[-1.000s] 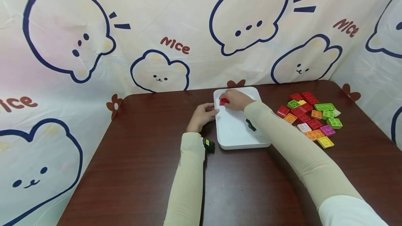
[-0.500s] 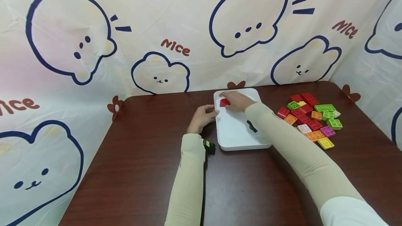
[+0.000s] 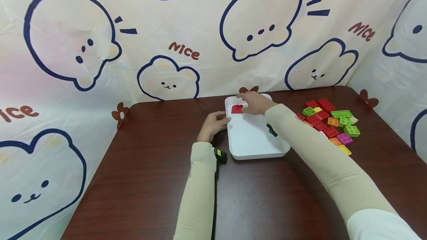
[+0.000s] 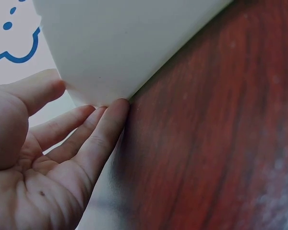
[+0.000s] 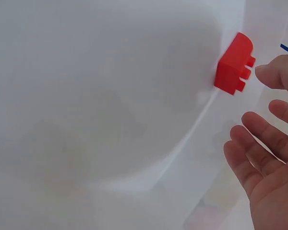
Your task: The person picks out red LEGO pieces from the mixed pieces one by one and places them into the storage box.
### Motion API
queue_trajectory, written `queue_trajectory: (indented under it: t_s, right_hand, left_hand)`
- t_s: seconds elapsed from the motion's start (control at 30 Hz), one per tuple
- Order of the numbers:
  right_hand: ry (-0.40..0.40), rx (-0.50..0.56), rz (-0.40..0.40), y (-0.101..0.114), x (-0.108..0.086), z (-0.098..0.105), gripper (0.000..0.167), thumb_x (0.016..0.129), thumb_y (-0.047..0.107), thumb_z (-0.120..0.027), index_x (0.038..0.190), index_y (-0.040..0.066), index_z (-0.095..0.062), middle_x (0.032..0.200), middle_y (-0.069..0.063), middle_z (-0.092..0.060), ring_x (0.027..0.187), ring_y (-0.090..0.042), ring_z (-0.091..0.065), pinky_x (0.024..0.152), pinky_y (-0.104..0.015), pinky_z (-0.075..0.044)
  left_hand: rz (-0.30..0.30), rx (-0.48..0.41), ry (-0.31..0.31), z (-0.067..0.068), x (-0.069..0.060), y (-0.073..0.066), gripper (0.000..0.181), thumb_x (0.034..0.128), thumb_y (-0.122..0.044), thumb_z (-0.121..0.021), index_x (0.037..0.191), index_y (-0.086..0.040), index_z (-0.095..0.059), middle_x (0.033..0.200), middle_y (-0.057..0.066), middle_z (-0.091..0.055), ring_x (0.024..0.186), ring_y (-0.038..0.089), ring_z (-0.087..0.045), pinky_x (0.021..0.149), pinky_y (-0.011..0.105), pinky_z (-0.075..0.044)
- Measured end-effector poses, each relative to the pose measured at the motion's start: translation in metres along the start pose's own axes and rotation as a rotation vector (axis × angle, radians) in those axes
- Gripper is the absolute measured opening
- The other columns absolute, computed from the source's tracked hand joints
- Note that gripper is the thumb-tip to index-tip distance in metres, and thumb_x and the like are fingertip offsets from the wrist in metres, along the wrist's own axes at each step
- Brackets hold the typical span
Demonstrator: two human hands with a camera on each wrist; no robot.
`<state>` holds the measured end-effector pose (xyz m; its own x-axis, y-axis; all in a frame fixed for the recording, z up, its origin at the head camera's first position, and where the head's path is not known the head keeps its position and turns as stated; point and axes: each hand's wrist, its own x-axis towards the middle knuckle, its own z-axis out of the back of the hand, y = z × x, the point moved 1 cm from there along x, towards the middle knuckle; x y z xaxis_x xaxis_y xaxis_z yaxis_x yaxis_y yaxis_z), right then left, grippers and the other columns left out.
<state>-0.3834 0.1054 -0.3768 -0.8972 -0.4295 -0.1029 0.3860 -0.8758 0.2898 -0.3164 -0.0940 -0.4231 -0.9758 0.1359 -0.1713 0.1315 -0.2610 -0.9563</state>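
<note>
A red brick [image 3: 237, 109] lies in the far left part of a white tray [image 3: 258, 156]. My right hand [image 3: 256, 103] is over the tray just right of the brick. In the right wrist view the red brick [image 5: 234, 64] has its studs toward my right hand [image 5: 269, 143], whose fingers are spread apart from it and hold nothing. My left hand [image 3: 213, 124] touches the tray's left side. In the left wrist view the fingertips of my left hand [image 4: 62, 139] rest against the outer wall of the tray [image 4: 115, 48], fingers nearly straight.
Right of the tray lies a loose group of bricks, among them a red brick [image 3: 325, 104], a green brick [image 3: 351, 131] and a purple brick [image 3: 344, 139]. My right forearm crosses in front of some. A patterned cloth [image 3: 213, 69] hangs behind the dark table [image 3: 150, 158].
My right hand has let go of the red brick and moved slightly right, its fingers now apart from it. My left hand has stayed at the tray's side.
</note>
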Motion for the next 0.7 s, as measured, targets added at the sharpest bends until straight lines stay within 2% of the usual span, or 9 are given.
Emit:
queue_trajectory:
  t_s: [0.1,0.33,0.7]
  right_hand:
    - [-0.003,-0.030,0.009,-0.003,-0.004,0.006,0.064,0.094,0.026,-0.075,0.150,0.014,-0.048,0.149,-0.013,-0.050,0.135,-0.030,-0.048,0.109,-0.052,-0.044]
    - [-0.022,-0.062,0.014,-0.011,-0.013,0.023,0.061,0.095,0.025,-0.073,0.148,0.010,-0.050,0.147,-0.016,-0.051,0.132,-0.033,-0.050,0.108,-0.052,-0.045]
    - [-0.082,-0.061,0.012,-0.041,-0.031,0.052,0.053,0.099,0.021,-0.064,0.147,0.005,-0.049,0.146,-0.020,-0.051,0.132,-0.037,-0.049,0.109,-0.053,-0.044]
  left_hand:
    - [0.003,0.004,-0.005,0.000,0.000,0.000,0.052,0.0971,-0.021,-0.072,0.142,0.000,-0.055,0.132,0.016,-0.060,0.109,0.026,-0.066,0.095,0.037,-0.056]
    - [-0.003,0.002,-0.011,-0.001,-0.001,0.001,0.053,0.0978,-0.019,-0.070,0.143,0.001,-0.054,0.134,0.017,-0.059,0.110,0.025,-0.067,0.096,0.037,-0.055]
    - [-0.002,-0.003,-0.012,-0.002,0.000,0.001,0.053,0.0975,-0.019,-0.071,0.144,0.000,-0.054,0.134,0.018,-0.058,0.110,0.025,-0.066,0.095,0.037,-0.056]
